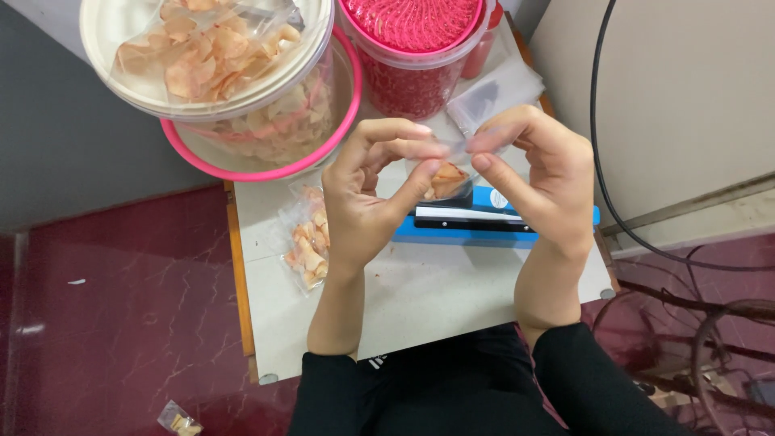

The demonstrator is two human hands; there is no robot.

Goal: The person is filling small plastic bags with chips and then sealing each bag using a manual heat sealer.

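Two pinched hands, left hand [363, 194] and right hand [537, 173], on small snack pouch [446, 179].

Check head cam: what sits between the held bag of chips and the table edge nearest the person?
The blue heat sealer, directly below the small bag pinched by left hand and right hand; then bare table.

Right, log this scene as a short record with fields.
setting: small white table over a dark red floor
left hand: fingers pinch the top of a small clear bag of chips
right hand: pinches the same bag's top from the other side
under the hands: blue heat sealer
on table, left: filled chip packets
behind: clear tub of chips with a pink rim; pink tub
on floor: one packet
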